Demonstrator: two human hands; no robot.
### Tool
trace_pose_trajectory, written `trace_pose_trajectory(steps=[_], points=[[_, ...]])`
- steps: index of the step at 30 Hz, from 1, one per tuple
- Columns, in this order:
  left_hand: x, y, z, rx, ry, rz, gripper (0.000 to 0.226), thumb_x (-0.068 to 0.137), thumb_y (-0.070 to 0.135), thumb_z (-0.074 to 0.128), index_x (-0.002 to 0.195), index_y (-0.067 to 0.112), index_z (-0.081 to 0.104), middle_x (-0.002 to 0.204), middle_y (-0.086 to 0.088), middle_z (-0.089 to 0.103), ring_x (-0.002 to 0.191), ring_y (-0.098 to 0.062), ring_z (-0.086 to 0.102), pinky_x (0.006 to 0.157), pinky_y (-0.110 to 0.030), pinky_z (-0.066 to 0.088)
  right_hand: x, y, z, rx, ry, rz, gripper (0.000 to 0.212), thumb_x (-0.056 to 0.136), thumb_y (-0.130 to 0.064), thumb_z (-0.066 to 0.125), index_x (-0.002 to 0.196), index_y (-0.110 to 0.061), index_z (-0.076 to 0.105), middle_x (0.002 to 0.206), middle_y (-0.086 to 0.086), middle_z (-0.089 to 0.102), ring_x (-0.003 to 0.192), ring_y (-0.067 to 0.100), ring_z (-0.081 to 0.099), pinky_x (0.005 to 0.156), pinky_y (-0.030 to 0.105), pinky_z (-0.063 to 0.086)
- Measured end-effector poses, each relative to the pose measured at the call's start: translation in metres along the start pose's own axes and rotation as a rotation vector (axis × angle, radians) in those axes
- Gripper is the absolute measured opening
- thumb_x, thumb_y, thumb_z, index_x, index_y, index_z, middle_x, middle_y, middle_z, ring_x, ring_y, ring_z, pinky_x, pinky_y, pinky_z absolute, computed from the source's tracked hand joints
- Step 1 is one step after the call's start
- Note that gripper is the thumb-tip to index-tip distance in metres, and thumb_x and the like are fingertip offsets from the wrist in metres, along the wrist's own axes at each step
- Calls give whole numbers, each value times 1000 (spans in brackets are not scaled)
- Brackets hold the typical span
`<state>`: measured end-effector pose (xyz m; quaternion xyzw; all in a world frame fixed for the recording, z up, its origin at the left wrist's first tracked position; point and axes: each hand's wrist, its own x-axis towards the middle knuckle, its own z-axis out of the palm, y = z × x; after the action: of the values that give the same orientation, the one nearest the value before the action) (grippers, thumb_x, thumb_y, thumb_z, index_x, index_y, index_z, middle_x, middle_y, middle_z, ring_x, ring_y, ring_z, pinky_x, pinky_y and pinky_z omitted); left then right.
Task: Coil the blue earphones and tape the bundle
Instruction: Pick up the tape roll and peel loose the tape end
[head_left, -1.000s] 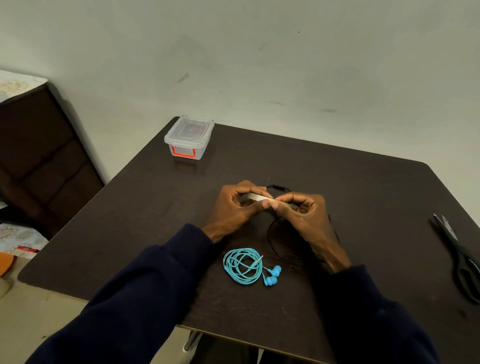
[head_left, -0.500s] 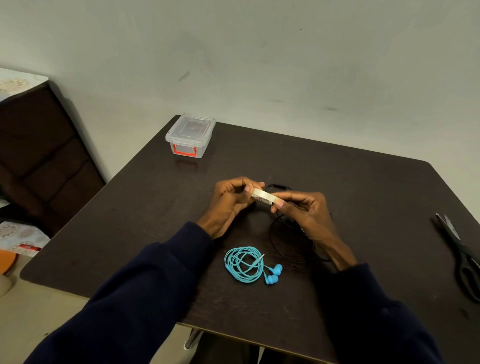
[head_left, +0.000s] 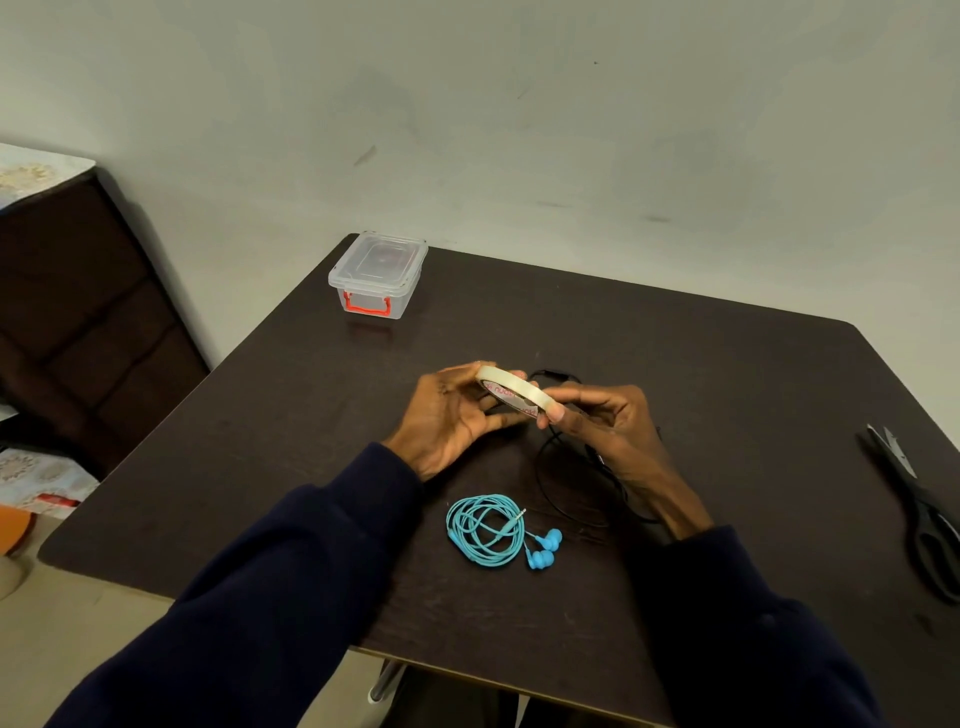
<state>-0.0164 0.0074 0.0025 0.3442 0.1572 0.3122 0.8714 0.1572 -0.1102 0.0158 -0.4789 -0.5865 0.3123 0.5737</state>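
The blue earphones (head_left: 491, 530) lie coiled in a loose ring on the dark table (head_left: 727, 395), buds at the ring's right side, between my two forearms. Above them, at mid-table, I hold a pale roll of tape (head_left: 514, 391) tilted on edge. My left hand (head_left: 452, 415) cups the roll's left side with fingers partly spread. My right hand (head_left: 608, 421) pinches its right rim between thumb and fingers. No tape is on the earphones.
A black cable (head_left: 566, 483) lies looped under my right hand. Black scissors (head_left: 919, 514) rest at the table's right edge. A clear lidded box with red clasps (head_left: 378, 274) stands at the far left corner. A dark cabinet (head_left: 78, 312) is left of the table.
The tape roll has turned from flat between my fingertips to tilted on edge, showing its inner core. My hands have spread slightly apart. The earphones have not moved.
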Motion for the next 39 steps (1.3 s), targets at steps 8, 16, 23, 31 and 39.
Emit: trace_pose_trajectory(steps=[8, 16, 23, 31, 39], points=[[-5, -8, 9, 450, 35, 133, 45, 84, 23, 70, 117, -7, 62, 133, -25, 62, 129, -36, 58, 109, -47, 48, -1, 6, 1, -147, 82, -49, 23, 84, -13, 78, 106, -6, 78, 88, 2, 76, 81, 18, 67, 70, 31, 52], [-4, -1, 5, 281, -46, 75, 23, 102, 17, 50, 110, -2, 62, 140, -31, 54, 131, -45, 54, 107, -60, 45, 0, 4, 1, -6, 47, 6, 19, 87, -12, 73, 104, -4, 77, 80, 8, 75, 73, 12, 70, 67, 18, 53], [-2, -1, 6, 98, -55, -24, 39, 106, 29, 38, 125, 1, 58, 143, -35, 49, 134, -45, 52, 111, -65, 37, 1, 4, -2, 25, 11, -2, 17, 92, -11, 69, 107, -8, 77, 86, 14, 75, 84, 25, 72, 80, 30, 57], [0, -10, 5, 413, -14, 62, 44, 90, 18, 70, 129, 3, 58, 139, -27, 55, 130, -39, 56, 109, -56, 45, 1, 7, -1, -134, 74, -70, 23, 88, -11, 75, 110, -5, 76, 95, 1, 78, 92, 18, 71, 80, 24, 53], [0, -8, 6, 272, -21, -1, 66, 85, 20, 69, 144, 2, 45, 142, -31, 52, 133, -46, 52, 110, -60, 41, 3, 6, -4, -89, 70, -53, 24, 89, -12, 74, 112, -6, 76, 98, 1, 78, 97, 21, 72, 82, 27, 55]])
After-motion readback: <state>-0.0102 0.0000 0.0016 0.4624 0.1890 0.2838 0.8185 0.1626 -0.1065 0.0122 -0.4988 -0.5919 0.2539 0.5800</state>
